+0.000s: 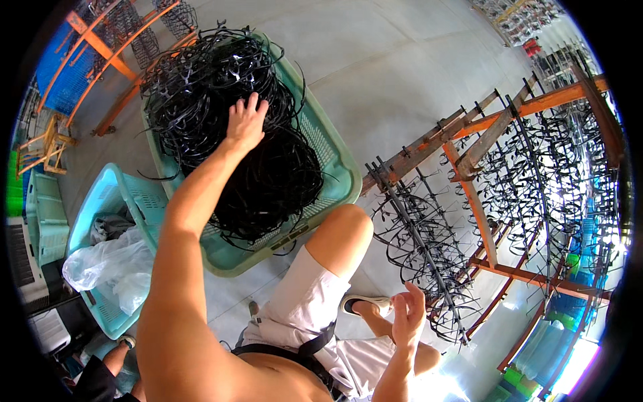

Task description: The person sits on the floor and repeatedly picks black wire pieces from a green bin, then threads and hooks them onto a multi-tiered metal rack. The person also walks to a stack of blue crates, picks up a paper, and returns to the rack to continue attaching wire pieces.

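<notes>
So the left hand (246, 126) is palm-down on a heap of wiry black pieces (274, 184), right about where the upper clump meets the darker lower one. Fingers look spread, but I honestly can't tell if they've got hold of a strand. The right hand (407, 318) is up in the air, loosely open with half-bent fingers, nothing in it that I can see.

The heap sits in a big green basket (343, 164) just past the knee (345, 234), probably so that arm doesn't have to stretch. The basket walls likely keep the tangle together.

Edges: the rim is right of the left hand with some bare basket between, but beyond the fingertips and to their left strands poke over it, so snagging seems likely there. A smaller basket (100, 179) crowds the forearm's left. Best room is right of the grip, over gray floor (392, 87), until the orange rack (477, 208).
</notes>
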Tool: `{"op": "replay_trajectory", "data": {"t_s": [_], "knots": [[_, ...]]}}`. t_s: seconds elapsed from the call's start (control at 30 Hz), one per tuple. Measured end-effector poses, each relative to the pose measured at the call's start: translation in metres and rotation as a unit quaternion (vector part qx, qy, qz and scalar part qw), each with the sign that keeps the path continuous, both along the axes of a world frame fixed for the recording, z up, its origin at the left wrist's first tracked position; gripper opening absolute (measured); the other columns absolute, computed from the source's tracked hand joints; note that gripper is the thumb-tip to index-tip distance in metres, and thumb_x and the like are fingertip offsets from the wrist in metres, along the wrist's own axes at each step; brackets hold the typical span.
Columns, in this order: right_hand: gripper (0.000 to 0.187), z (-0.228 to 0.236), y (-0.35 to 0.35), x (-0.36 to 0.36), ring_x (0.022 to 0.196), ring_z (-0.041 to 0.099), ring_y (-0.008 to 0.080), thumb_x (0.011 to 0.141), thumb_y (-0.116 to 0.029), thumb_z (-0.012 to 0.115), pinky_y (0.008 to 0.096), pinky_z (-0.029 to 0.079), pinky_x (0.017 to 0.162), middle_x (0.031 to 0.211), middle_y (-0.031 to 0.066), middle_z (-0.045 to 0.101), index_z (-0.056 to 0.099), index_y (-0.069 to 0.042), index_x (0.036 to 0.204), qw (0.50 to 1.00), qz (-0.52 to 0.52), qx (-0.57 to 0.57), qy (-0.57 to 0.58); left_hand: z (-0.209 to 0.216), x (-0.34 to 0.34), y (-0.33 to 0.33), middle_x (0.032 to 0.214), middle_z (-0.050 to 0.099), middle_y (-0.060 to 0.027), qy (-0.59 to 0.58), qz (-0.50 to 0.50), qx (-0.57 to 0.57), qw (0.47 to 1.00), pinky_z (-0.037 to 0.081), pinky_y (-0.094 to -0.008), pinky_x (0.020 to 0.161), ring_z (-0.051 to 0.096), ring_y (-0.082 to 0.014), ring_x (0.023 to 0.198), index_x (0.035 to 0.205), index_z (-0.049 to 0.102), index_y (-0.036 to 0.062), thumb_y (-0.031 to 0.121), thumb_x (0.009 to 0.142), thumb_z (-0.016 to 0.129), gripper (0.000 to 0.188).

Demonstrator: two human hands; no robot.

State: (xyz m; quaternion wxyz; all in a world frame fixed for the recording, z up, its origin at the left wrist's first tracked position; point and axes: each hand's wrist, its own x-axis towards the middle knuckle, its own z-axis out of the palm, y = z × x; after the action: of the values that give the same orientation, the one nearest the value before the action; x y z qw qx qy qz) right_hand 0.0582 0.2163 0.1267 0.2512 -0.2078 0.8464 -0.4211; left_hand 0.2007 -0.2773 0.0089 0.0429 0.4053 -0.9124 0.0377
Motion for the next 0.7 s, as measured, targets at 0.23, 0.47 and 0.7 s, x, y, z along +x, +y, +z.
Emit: {"op": "replay_trajectory", "data": {"t_s": [0.23,0.47,0.7], "knots": [[0.030,0.021,-0.071,0.007,0.076,0.063,0.0172,0.085,-0.010,0.057,0.0274,0.049,0.061,0.080,0.0109,0.063,0.054,0.001,0.113,0.996,0.032,-0.040,-0.078,0.010,0.008,-0.022,0.111,0.048,-0.0160,-0.009,0.077,0.076,0.994,0.050,-0.0428,0.081,0.057,-0.0341,0.095,0.110,0.054,0.0077,0.021,0.065,0.077,0.052],[0.030,0.033,-0.129,0.026,0.083,0.065,0.0189,0.086,-0.009,0.060,0.0282,0.049,0.075,0.086,0.0134,0.066,0.053,0.003,0.112,0.965,0.221,-0.111,-0.090,0.039,0.013,-0.009,0.100,0.062,-0.0103,-0.008,0.036,-0.014,0.999,0.046,-0.0430,0.087,0.057,-0.0359,0.099,0.103,0.062,0.0071,0.025,0.062,0.068,0.045],[0.045,-0.039,-0.233,0.070,0.090,0.052,0.0136,0.092,-0.027,0.058,0.0248,0.044,0.079,0.099,0.0064,0.057,0.046,0.002,0.124,0.917,0.213,-0.197,-0.274,0.084,0.055,0.043,0.092,0.063,-0.0212,0.263,0.126,0.243,0.925,0.050,-0.0417,0.078,0.062,-0.0373,0.089,0.105,0.052,0.0010,0.026,0.063,0.071,0.053]]}}
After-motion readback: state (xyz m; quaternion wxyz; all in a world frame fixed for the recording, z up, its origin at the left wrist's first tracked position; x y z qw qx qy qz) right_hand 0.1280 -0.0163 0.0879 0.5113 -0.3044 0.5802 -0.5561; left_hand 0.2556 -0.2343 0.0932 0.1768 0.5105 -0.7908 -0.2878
